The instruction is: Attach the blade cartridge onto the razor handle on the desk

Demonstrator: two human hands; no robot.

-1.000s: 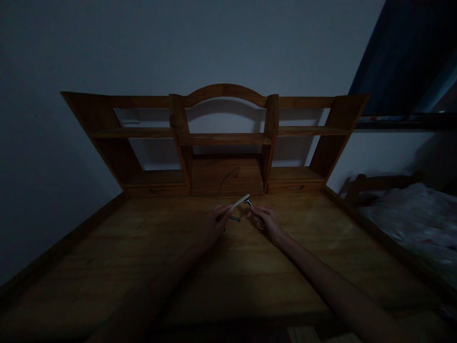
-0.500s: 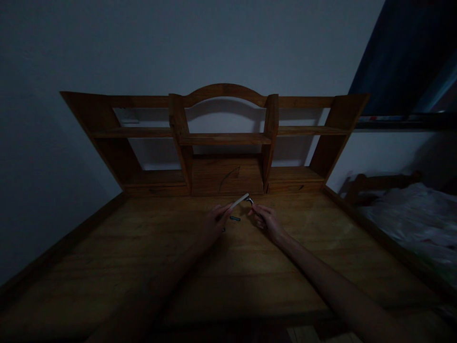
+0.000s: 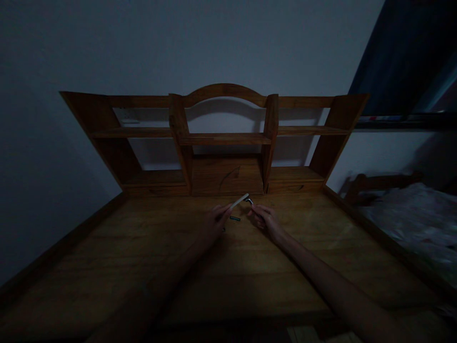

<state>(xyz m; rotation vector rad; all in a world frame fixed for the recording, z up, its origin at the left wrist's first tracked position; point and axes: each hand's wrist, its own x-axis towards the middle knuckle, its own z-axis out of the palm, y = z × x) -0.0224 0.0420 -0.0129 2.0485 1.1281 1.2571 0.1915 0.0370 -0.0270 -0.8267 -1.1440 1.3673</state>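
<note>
My left hand (image 3: 215, 221) is closed on a thin pale flat stick (image 3: 240, 200), which slants up to the right from the fingers. My right hand (image 3: 264, 218) grips a small tool with a shiny bent metal head (image 3: 249, 200); its handle is mostly hidden in the fingers, and its exact kind is too dark to make out. The tool's head is close to the stick's far end; whether they touch, I cannot tell. Below the stick, a small dark bluish rod-like piece (image 3: 234, 218) lies on the wooden desk (image 3: 271, 276). A tiny dark object (image 3: 223, 230) shows beside my left hand.
A wooden shelf unit (image 3: 224, 139) with small drawers stands along the back of the desk, against the wall. Raised wooden edges (image 3: 371, 228) border the desk's sides. To the right lies a heap of pale, crumpled plastic-like material (image 3: 417, 219). The room is dim.
Both hands stay almost in place with the same things in them. The tool's metal head has shifted very slightly near the stick's end.
</note>
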